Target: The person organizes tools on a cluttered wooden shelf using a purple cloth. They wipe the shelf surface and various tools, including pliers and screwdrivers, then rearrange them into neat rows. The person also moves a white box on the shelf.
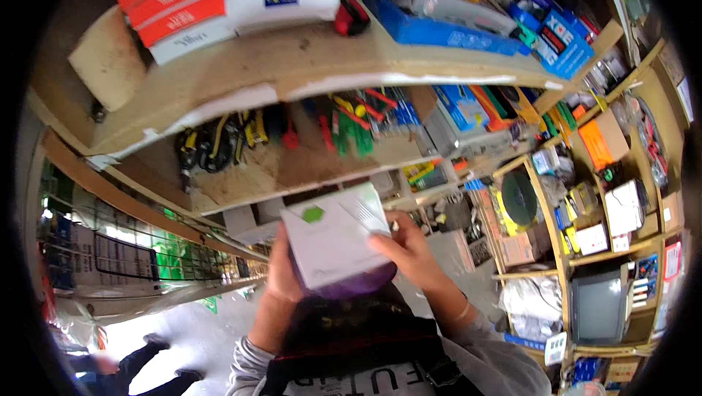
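Note:
A flat white cardboard box (pixel 335 242) with a green mark and a grey striped patch is held up in front of my chest. My left hand (pixel 285 261) grips its left side, the fingers partly hidden behind it. On the right edge, my right hand (pixel 408 248) has its thumb on the top face and its fingers bent at the side. Something purple (pixel 362 282) shows just beneath the box. Beyond the box is a wooden shelf (pixel 285 171) holding yellow-and-black hand tools (pixel 219 141) and tools with red and green handles (pixel 354 130).
Stacked red and white boxes (pixel 175 6) and blue packages (pixel 439 23) fill the upper shelf. At the right stand wooden shelves with boxes and a dark-screened monitor (pixel 596 308). A wire rack (pixel 126 259) runs along the left. Another person (pixel 137 366) is at the lower left.

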The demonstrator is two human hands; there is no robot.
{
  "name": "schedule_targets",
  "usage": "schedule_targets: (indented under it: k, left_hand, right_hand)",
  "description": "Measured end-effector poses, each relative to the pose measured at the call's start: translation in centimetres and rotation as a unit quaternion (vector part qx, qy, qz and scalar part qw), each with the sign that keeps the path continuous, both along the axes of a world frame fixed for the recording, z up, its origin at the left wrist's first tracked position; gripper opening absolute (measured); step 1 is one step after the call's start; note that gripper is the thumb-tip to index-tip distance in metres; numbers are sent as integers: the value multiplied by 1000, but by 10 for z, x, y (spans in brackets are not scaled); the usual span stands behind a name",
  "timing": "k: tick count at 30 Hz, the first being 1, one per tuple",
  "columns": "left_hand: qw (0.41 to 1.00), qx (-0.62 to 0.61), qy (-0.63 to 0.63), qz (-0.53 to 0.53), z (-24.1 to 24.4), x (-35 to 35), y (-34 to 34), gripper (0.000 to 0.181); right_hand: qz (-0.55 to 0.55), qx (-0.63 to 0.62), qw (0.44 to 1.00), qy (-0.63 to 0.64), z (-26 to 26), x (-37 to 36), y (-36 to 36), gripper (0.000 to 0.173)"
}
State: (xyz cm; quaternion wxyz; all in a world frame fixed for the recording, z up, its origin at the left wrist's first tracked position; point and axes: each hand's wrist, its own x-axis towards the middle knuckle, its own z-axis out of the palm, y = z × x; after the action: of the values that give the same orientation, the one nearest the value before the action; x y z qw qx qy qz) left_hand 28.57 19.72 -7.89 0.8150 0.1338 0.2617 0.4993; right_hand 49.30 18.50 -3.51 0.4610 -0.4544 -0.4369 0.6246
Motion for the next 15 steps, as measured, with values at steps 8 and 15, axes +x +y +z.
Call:
schedule_targets:
  k: [8,15]
  left_hand:
    - [988,68,134,18,9,-1,-22,58]
    - [986,74,119,86,19,-13,-13,51]
  right_hand:
    - [67,58,988,-123,-22,26,1,54]
    - [145,386,865,-285,40,22,21,108]
